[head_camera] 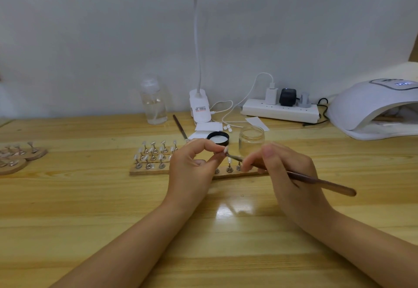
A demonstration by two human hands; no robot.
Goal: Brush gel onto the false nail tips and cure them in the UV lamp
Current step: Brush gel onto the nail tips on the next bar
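While the left hand (pixel 192 165) pinches a nail tip (pixel 225 150) between thumb and fingertips just above the wooden strip (pixel 144 171), the right hand (pixel 282 167) grips a brush (pixel 316 180) pencil-style, bristles touching that tip. Both forearms angle in over the table (pixel 90 208), and the UV lamp (pixel 371 109) sits far right.

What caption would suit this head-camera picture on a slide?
Left hand pinches a false nail tip while the right hand brushes it with a brush.
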